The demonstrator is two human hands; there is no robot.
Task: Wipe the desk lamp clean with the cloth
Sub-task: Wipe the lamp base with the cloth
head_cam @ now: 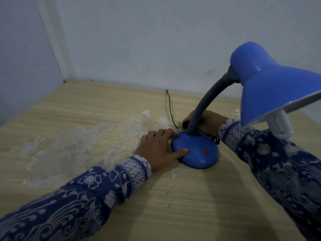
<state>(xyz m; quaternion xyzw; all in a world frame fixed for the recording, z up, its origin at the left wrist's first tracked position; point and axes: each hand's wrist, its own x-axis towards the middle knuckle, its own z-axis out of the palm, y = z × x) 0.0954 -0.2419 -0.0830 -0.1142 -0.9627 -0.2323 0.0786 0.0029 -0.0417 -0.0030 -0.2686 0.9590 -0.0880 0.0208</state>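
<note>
While left hand steadies base, shade faces right-down.

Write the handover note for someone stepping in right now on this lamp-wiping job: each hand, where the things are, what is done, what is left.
Left hand: flat on the table, fingers and thumb bracing the lamp base.
Right hand: behind the neck, pressing the cloth against the back of the base; only a sliver of cloth shows.
Lamp stands upright on the wooden table, cord trailing back towards the wall.
Done: cannot tell which parts are already wiped.
Left: likely the neck, shade and front of the base.
</note>
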